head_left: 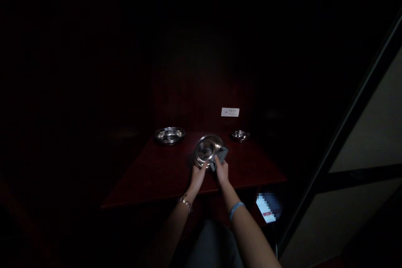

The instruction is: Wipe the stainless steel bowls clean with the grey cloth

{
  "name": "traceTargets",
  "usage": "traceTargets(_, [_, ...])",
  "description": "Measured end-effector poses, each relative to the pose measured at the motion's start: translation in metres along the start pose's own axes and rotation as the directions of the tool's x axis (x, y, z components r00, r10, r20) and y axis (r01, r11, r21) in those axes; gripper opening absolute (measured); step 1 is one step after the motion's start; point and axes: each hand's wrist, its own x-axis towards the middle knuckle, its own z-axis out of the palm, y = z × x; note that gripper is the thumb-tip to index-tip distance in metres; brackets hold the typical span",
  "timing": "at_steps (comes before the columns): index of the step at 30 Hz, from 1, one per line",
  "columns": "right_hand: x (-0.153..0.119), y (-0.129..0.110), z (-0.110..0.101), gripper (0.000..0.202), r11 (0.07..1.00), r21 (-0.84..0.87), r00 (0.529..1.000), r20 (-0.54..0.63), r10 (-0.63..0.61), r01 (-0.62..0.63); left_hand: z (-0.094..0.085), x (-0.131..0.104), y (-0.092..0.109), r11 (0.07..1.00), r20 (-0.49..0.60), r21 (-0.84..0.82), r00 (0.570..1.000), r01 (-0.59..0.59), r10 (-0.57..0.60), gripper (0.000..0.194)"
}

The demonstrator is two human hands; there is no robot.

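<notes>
Gripping metal bowl (204,149) nr-side rim w/ L fingers (205,165); R fingers (216,160) hold cloth (222,154) against R rim.

There are three metal dishes (204,150) and one cloth (222,154).

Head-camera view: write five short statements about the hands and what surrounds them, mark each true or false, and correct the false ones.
1. The left hand grips a round, shiny silver metal dish. True.

2. The right hand holds a red paper napkin. False: it holds a grey-green fabric cloth against the dish.

3. A white rectangular panel is on the wall behind the dark-red, flat-topped table. True.

4. The right wrist is bare. False: it wears a light-blue band.

5. A wide, round silver metal basin stands on the left of the table, and a smaller round silver metal bowl on the right. True.
</notes>
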Motion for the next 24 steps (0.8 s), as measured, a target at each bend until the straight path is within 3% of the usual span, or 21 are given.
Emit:
traceTargets(3, [0.001,-0.001,0.002,0.052,1.000,-0.007,1.000,-0.006,-0.010,0.009,-0.003,0.004,-0.009,0.998,0.007,0.035,0.998,-0.058,0.058,0.029])
traceTargets(10, [-0.003,-0.007,0.006,0.050,0.994,-0.107,0.999,-0.037,-0.035,0.031,-0.012,0.004,-0.012,0.991,-0.033,0.130,0.999,-0.016,0.021,0.027])
traceTargets(19, [-0.009,-0.012,0.005,0.036,0.986,-0.167,0.981,-0.188,-0.057,0.025,-0.009,-0.002,-0.001,0.999,-0.044,0.027,0.999,-0.017,0.018,0.020])
traceTargets(24, [-0.014,-0.019,0.006,0.040,0.975,-0.209,0.967,-0.225,-0.119,0.072,-0.009,-0.001,0.000,1.000,-0.057,0.020,0.998,0.017,-0.016,0.023])
